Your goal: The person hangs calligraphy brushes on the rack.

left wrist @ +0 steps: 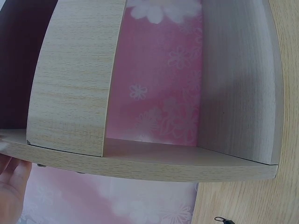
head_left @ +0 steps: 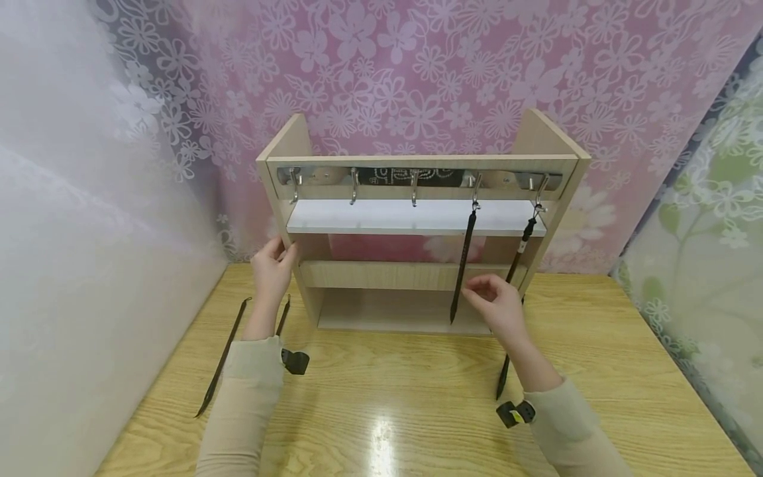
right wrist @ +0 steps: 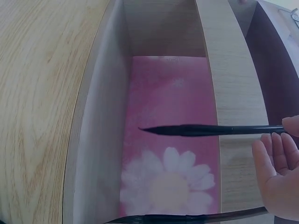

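A wooden shelf (head_left: 387,275) with a metal hook rail stands upright. My left hand (head_left: 273,265) holds its left side panel near the front edge, fingers against the outer face in the left wrist view. From the fourth hook hangs a dark writing brush (head_left: 463,262), tip down. Beside its lower half is my right hand (head_left: 495,305), thumb and index finger curved with a gap between them, fingertips right at the handle. A second brush (head_left: 523,244) hangs from the rightmost hook, its lower part hidden behind the right hand.
On the table, one brush (head_left: 223,358) lies left of the left forearm, another (head_left: 283,315) is partly hidden behind it. A further brush (head_left: 503,377) lies by the right wrist. Three left hooks (head_left: 354,185) hold nothing. Flowered curtains (head_left: 417,79) stand behind and at the sides.
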The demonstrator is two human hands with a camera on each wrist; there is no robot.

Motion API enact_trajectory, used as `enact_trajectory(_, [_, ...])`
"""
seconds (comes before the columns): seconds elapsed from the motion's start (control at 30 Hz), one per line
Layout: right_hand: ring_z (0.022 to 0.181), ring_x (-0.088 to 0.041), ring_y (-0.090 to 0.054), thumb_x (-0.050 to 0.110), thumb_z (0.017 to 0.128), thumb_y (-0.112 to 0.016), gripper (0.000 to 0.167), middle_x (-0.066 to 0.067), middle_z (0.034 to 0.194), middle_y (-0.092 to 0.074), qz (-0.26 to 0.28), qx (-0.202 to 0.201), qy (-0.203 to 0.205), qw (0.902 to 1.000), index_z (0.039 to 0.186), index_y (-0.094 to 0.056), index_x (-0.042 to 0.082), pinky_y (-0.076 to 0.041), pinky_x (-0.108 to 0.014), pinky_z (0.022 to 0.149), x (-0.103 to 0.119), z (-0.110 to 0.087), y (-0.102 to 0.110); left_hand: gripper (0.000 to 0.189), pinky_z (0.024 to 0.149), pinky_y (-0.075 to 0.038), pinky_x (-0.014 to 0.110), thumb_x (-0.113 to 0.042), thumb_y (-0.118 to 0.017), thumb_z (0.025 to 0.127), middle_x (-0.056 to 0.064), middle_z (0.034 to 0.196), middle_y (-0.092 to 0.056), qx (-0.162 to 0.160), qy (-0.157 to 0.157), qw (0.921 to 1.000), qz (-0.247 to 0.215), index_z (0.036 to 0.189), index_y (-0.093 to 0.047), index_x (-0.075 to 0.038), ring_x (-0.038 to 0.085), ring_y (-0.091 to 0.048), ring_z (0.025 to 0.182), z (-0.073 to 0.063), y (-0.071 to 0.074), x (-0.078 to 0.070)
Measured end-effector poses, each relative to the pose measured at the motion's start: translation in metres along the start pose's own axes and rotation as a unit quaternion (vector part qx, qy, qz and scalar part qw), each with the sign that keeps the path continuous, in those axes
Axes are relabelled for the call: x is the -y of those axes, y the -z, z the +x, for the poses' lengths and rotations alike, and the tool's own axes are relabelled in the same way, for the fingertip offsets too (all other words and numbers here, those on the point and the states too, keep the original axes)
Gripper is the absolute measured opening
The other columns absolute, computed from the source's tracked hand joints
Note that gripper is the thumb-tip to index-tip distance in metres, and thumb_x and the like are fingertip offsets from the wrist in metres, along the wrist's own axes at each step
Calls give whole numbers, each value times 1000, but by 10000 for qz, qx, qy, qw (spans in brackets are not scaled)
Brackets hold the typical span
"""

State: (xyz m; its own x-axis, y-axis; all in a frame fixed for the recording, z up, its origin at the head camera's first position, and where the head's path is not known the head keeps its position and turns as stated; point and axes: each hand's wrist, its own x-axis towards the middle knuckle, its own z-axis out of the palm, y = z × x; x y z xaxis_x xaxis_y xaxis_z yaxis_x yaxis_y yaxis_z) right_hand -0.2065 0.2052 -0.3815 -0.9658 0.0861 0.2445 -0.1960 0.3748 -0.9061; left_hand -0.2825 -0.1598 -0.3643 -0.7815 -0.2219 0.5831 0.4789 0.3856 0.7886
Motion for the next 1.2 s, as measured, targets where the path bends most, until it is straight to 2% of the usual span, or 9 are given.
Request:
enact_trajectory(0.2, [80,-4,-55,10,82,-63,23,-16,97,-58,229,-9,155,9996,98,-57,-6,-48,-13,67,-2,-3,4,25,82,-49,35,-4,-58,83,22,102,-60,28,94,9999,-40,107,-60,6,29,-57,97,1,0,0])
enact_trajectory(0.37, [78,-3,-54,10,82,-62,23,-15,96,-58,144,27,248,9996,99,-57,-6,-48,-14,65,-4,-7,7,26,83,-49,38,-2,-57,84,24,102,-60,62,140,9998,-91,108,-59,7,31,-56,97,0,1,-5])
enact_trajectory(0.6, [77,-3,-54,14,83,-63,25,-16,94,-58,-71,-5,285,9996,98,-57,-6,-47,-15,64,-3,-12,10,25,82,-48,40,5,-53,83,29,101,-58,52,104,9999,109,106,-56,14,36,-56,96,-8,3,-38])
enact_trajectory(0.93, [75,-5,-55,14,83,-62,22,-11,91,-58,-217,-66,148,9996,96,-57,-3,-47,-17,60,-11,-17,16,25,81,-49,42,3,-55,83,29,100,-58,35,118,9999,-25,106,-57,12,35,-56,96,-8,3,-37])
enact_trajectory(1.2, [83,0,-52,12,84,-61,27,-18,101,-55,3,1,13,10000,101,-55,-8,-46,-11,70,-14,-24,22,26,81,-49,38,2,-54,84,29,101,-58,56,187,9998,19,108,-56,12,34,-56,96,-8,4,-38])
